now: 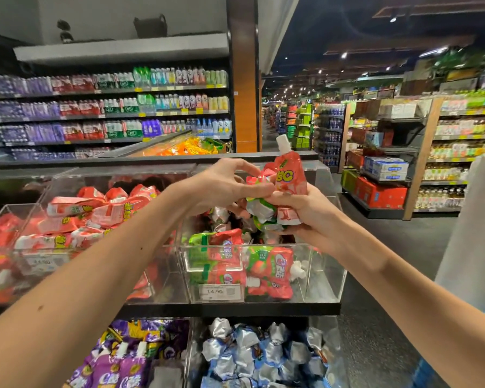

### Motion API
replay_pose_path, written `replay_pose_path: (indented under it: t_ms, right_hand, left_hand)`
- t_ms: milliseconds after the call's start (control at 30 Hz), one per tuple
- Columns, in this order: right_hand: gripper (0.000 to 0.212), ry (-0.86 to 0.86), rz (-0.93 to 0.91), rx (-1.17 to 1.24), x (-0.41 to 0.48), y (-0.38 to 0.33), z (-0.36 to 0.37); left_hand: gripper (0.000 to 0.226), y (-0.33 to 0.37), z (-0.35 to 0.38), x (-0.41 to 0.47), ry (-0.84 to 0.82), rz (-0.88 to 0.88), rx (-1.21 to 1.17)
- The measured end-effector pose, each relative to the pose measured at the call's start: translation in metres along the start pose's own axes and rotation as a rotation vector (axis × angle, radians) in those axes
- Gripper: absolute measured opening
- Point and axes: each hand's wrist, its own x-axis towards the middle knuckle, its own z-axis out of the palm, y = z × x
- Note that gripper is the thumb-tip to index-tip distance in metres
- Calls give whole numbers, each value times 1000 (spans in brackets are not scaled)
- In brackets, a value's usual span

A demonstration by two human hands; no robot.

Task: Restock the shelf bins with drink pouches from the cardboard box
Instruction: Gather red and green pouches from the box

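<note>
My right hand (303, 217) clutches several pouches (290, 177) over the clear bin (319, 275); fingers of my left hand (221, 189) seemingly pinch one.

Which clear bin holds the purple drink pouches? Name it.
The lower-left clear plastic bin: its foil drink pouches are purple. The lower-right bin holds blue-and-silver ones, and the bins above hold red ones.

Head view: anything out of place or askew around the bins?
Possibly one mix-up: the right hand grips a bunch of pouches over the red-and-green bin, and the upright pink pouch in it matches stock in the pink bin at left. The left hand pinches at the bunch. No spill or damage visible.
</note>
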Motion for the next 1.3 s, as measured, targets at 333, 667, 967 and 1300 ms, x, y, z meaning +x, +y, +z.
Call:
replay_pose_path:
  t_ms: [333, 667, 967, 1300]
  right_hand:
    - [36, -120, -25, 115, 1, -4, -6]
    - [36, 82, -91, 242, 3, -19, -23]
    - [32, 107, -133, 157, -4, -29, -29]
    - [26, 57, -101, 135, -4, -12, -26]
  left_hand:
    - [13, -19, -3, 5, 107, -67, -398]
    - [25, -44, -6, 29, 274, -60, -577]
    - [41, -51, 28, 63, 45, 76, 774]
    - [40, -68, 37, 71, -31, 26, 852]
